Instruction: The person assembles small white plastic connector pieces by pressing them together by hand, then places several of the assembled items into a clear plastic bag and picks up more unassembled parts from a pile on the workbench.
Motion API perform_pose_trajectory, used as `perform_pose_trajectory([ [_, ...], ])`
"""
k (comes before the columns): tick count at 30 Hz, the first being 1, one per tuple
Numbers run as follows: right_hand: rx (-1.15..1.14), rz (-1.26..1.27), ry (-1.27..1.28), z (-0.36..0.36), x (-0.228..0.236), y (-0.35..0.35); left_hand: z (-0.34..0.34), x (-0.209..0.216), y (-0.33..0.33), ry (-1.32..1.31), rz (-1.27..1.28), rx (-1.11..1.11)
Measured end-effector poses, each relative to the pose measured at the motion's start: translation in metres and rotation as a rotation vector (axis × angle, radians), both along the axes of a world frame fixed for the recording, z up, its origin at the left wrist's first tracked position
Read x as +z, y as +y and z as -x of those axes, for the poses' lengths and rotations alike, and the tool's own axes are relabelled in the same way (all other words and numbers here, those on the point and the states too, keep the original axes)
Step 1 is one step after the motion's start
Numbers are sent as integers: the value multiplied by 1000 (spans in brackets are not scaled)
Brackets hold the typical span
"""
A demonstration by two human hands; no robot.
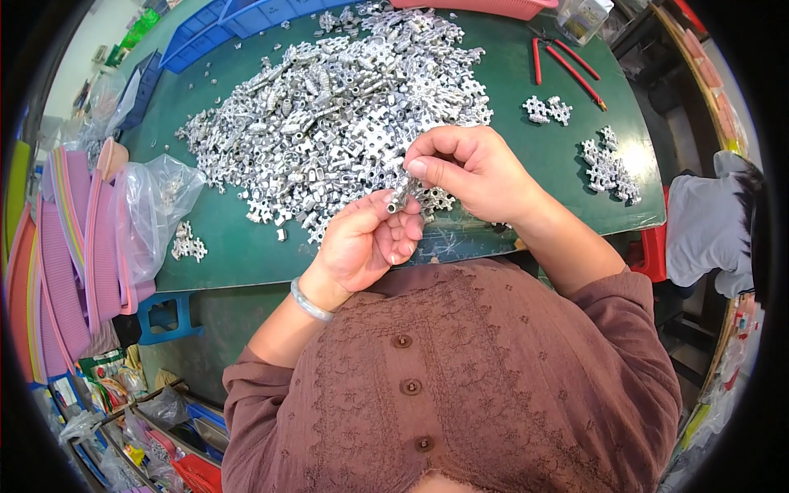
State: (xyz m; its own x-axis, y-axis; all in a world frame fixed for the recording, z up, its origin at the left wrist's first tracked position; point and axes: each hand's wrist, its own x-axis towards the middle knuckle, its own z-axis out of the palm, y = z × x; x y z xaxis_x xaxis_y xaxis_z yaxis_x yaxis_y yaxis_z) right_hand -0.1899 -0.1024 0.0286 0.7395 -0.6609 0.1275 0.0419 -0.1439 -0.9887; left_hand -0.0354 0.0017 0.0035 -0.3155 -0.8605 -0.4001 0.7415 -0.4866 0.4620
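My left hand (360, 240), palm up with curled fingers, holds a small silvery metal part (398, 200) between thumb and fingertips. From the right, my right hand (485, 174) pinches thumb and forefinger at the upper end of the same cluster of metal; its exact shape is partly covered by the fingers. Both hands are above the table's near edge. Just beyond them spreads a big heap of small silver metal pieces (329, 115), some tube-like, others flat and snowflake-shaped.
Pliers with red handles (573, 71) lie at the far right of the green table (526, 177). Nearer are snowflake-shaped pieces (608, 167). Blue bins (246, 18) and a pink tray (485, 4) line the back. At left hang a clear plastic bag (160, 205) and purple baskets (99, 230).
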Motion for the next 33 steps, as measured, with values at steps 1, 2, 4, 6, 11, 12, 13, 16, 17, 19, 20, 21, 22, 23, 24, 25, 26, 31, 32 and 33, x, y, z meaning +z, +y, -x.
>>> perform_pose_trajectory([
  [1, -2, 7, -7, 0, 1, 1, 0, 0, 0, -2, -2, 1],
  [2, -5, 14, -13, 0, 1, 1, 1, 0, 0, -4, -5, 1],
  [4, -11, 32, -14, 1, 1, 2, 2, 0, 0, -1, -10, 1],
  [6, -23, 51, -10, 6, 4, 3, 4, 0, 0, 6, -15, -6],
  [11, -67, 168, 187, 48, 18, -9, 6, 12, -1, -327, 71, -33],
  [12, -82, 234, 266, 65, 22, -17, 5, 14, 0, -451, 73, -32],
  [13, -93, 298, 344, 85, 25, -25, 4, 17, 1, -551, 62, -22],
  [16, -202, 402, 660, 143, 31, -43, 0, 10, 3, -710, 156, -3],
  [17, -228, 378, 777, 162, 29, -47, 0, 10, 1, -706, 160, -12],
  [19, -306, 424, 916, 181, 23, -48, 1, 9, 1, -792, 161, 7],
  [20, -379, 471, 1052, 185, 19, -48, 1, 10, 1, -774, 150, 11],
  [21, -382, 470, 1054, 186, 14, -47, 2, 10, 0, -772, 152, 8],
  [22, -479, 567, 1029, 187, 8, -45, 3, 11, -1, -786, 163, 12],
  [23, -575, 663, 1001, 186, 6, -43, 4, 12, -2, -799, 175, 17],
  [24, -609, 688, 947, 180, 7, -40, 5, 13, -3, -805, 172, 11],
  [25, -607, 687, 942, 169, 6, -39, 6, 13, -3, -809, 170, 13],
  [26, -553, 686, 812, 157, 4, -38, 6, 13, -2, -811, 168, 21],
  [31, -276, 774, 562, 97, -13, -31, 8, 15, -3, -806, 183, 26],
  [32, -278, 825, 552, 89, -18, -29, 9, 16, -3, -812, 180, 25],
  [33, -255, 789, 595, 83, -16, -27, 9, 17, -3, -820, 175, 28],
])
